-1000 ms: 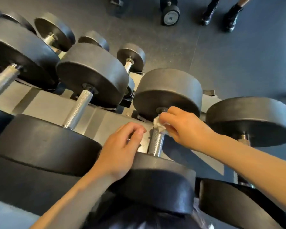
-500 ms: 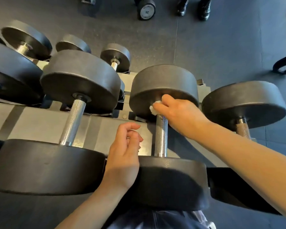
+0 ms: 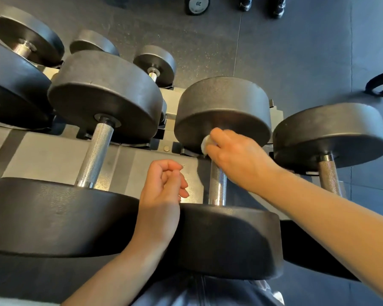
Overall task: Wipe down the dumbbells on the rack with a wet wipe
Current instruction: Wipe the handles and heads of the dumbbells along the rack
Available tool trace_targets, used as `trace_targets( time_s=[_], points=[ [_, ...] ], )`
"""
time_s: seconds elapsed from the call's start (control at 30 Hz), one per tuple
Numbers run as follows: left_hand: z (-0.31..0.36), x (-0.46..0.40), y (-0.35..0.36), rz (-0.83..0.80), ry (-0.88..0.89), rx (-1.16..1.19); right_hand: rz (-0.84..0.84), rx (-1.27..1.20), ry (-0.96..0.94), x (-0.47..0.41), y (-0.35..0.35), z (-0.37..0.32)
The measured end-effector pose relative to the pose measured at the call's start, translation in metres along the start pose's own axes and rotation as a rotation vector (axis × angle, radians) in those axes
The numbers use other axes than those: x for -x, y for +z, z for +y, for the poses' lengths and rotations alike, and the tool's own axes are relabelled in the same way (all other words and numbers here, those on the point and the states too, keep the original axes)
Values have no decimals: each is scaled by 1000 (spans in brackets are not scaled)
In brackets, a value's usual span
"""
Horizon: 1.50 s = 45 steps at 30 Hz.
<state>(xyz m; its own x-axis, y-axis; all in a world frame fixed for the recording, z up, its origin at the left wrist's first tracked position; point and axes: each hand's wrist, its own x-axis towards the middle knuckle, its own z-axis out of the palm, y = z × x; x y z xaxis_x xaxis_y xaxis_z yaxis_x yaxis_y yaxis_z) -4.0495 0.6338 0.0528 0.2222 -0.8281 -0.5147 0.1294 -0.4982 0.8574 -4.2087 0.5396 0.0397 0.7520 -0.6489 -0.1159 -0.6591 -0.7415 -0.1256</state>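
The grey rack [image 3: 42, 155] is filled with black dumbbells. The dumbbell being cleaned [image 3: 221, 237] lies in the middle of the upper tier, its knurled handle [image 3: 217, 184] running away from the camera to a far head [image 3: 224, 102]. Heavier neighbours are seated to its left [image 3: 102, 96] and right [image 3: 332, 133], and smaller ones sit on the tier beyond.

The right hand [image 3: 241, 157] is laid over the far end of the handle, and a small bunched wet wipe [image 3: 205, 144] is pinched in its fingers against the inner face of the far head, where handle and head meet. The left hand [image 3: 161, 195] is held over the near head, its fingers loosely curled and nothing gripped in them.

Several risks can be judged from here. The wipe is wadded so tightly that little surface is offered, so the knurling and the broad head faces could be left only partly cleaned. Fingers could be nipped in the narrow gap at the collar if the dumbbell were rolled in its cradle.
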Motion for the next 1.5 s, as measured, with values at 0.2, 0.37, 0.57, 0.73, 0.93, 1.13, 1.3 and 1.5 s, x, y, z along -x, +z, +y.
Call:
trace_targets(
  time_s=[0.2,0.37,0.57,0.73,0.93,1.13,1.3,1.5],
  points=[
    [1,0,-1,-14,0,-17,14,37,143,10,10,12],
    [3,-1,0,-41,41,-38,-5,-117,429,15,23,8],
    [3,1,-1,-69,43,-9,204,-410,646,22,25,6],
    [3,0,0,-56,3,2,384,-149,309,29,7,6],
    [6,0,1,-68,-40,-16,197,-88,332,23,32,8],
    [7,-2,3,-94,-43,-47,240,-123,389,23,32,11],
    [7,-1,3,-90,-39,-71,54,66,144,7,12,9],
    [6,-1,3,-85,-10,-47,-296,294,39,-31,-8,-17]
  ],
)
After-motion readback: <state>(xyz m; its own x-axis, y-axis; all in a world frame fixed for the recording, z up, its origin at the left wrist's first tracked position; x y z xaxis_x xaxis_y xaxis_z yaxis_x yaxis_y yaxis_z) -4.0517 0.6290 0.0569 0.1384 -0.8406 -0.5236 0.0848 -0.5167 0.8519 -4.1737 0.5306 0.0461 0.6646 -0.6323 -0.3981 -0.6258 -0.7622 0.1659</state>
